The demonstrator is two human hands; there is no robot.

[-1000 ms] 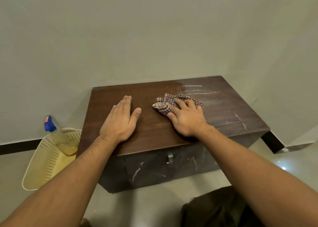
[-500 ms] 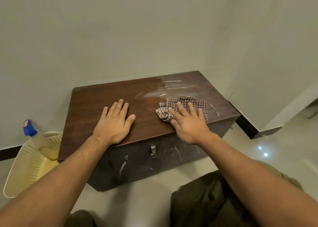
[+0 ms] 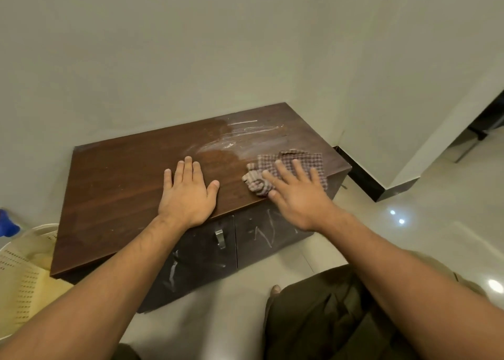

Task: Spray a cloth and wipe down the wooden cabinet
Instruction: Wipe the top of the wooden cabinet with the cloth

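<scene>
- Sliding right across the top since a second ago, the right hand (image 3: 297, 196) and the checked cloth (image 3: 266, 162) now sit at the right front corner of the wooden cabinet (image 3: 122, 185). The left hand (image 3: 188, 196) has stayed planted near the middle of the front edge.
- Right hand: fingers straight and spread, pressing the cloth flat against the wood.
- Left hand: palm down, fingers straight and close together, thumb out, holding nothing.
- At the left edge stands a cream plastic basket (image 3: 24, 283), its walls perforated with rows of small holes. A spray bottle (image 3: 6, 224) with a blue trigger head sticks up above its rim; the bottle's body is too faint to follow.
- The cloth is a soft woven check in brown and pale tones, flat under the fingers and bunched into a wad by the thumb.
- The cabinet top is a dark brown, rectangular wood-grain slab, with pale wet streaks (image 3: 240, 133) smeared across its back right part.
- Below it are two dark doors marked with chalky scribbles, and a small metal handle (image 3: 219, 238).
- The floor (image 3: 422, 223) is glossy and pale.
</scene>
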